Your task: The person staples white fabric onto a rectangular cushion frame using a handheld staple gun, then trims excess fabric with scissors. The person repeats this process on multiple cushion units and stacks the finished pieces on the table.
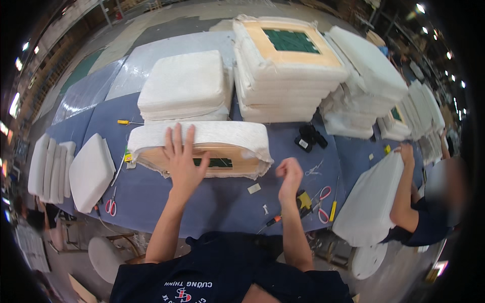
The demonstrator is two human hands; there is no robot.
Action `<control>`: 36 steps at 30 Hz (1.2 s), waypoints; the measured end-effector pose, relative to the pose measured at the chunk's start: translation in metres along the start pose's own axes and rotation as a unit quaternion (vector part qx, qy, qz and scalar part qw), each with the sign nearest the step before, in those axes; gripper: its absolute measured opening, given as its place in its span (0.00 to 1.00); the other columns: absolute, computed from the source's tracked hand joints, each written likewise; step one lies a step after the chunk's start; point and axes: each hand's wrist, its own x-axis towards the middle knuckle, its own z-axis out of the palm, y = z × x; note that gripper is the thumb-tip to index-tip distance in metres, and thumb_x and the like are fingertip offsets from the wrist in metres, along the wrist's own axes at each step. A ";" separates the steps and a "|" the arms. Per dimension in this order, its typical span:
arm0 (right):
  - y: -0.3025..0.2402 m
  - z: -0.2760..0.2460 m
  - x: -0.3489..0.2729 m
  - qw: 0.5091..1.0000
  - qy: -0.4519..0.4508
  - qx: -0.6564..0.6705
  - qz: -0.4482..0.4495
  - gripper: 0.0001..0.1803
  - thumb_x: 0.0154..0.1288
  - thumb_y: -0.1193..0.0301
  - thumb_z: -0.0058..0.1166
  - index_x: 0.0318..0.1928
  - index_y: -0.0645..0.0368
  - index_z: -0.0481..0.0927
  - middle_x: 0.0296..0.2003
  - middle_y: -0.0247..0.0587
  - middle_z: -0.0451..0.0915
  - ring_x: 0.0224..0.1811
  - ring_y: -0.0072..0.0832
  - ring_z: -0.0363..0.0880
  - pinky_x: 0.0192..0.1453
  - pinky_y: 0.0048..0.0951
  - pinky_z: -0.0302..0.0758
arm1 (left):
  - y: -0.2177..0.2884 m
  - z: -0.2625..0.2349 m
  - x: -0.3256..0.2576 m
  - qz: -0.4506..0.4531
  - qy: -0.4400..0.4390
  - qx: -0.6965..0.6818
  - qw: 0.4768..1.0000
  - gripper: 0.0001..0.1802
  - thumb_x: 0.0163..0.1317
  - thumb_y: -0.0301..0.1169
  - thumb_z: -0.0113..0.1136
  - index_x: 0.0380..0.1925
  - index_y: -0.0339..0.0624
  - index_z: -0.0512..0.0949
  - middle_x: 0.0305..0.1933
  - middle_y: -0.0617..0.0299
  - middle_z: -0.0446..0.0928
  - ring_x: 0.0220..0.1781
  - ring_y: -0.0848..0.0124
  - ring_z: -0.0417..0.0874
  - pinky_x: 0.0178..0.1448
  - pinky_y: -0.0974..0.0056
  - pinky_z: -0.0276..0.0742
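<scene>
blue cloth covers the tabletop [146,197] in a busy workshop, with stacked cushions along its far side and a co-worker [422,222] over on your right. directly ahead of you, the white cushion [222,132] stands tipped on its edge, its wooden underside turned toward you, just in front of the left stack [182,83]. as far as you can judge, the covering is well along: white cloth wraps the outer side and comes over the rim, where its border looks rough. the wood and the green panel [225,162] inside it are bare. whether the cloth is fixed all the way round, you cannot tell from this angle, so what is left at the rim stays unclear. the tall stack [290,96] beyond shows a similar wood-and-green underside on top.

your left forearm reaches up and forward, and your left hand [184,164] lies across the cushion's near rim, fingers spread, thumb well apart. your right hand [289,177] hangs above the tabletop, near the cushion's right end but apart from it, fingers curled in toward the palm; no held thing shows. red-handled scissors [323,206] and a yellow screwdriver [333,210] lie beyond your right forearm.
</scene>
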 end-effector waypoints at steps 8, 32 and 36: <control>-0.021 0.070 -0.077 0.966 -0.160 0.143 0.145 0.21 0.88 0.60 0.50 0.54 0.67 0.87 0.42 0.39 0.88 0.48 0.23 0.84 0.56 0.29 0.75 | 0.044 -0.055 0.015 0.115 -0.176 0.012 0.978 0.54 0.53 0.43 0.81 0.81 0.53 0.69 0.86 0.51 0.62 0.89 0.48 0.54 0.84 0.32 0.41; 0.034 0.049 -0.034 1.000 -0.006 0.029 0.008 0.19 0.83 0.62 0.62 0.38 0.65 0.90 0.32 0.35 0.89 0.34 0.18 0.83 0.40 0.24 0.76 | 0.101 -0.008 0.047 0.264 -0.169 -0.074 0.947 0.38 0.64 0.40 0.71 0.73 0.41 0.76 0.67 0.58 0.84 0.70 0.54 0.78 0.74 0.45 0.66; 0.033 0.053 -0.032 0.999 -0.029 -0.020 -0.017 0.19 0.85 0.61 0.60 0.40 0.65 0.91 0.33 0.37 0.90 0.36 0.20 0.84 0.43 0.27 0.78 | 0.084 0.009 0.075 0.145 -0.301 -0.121 0.935 0.48 0.66 0.58 0.71 0.77 0.36 0.72 0.68 0.54 0.83 0.65 0.55 0.78 0.70 0.45 0.64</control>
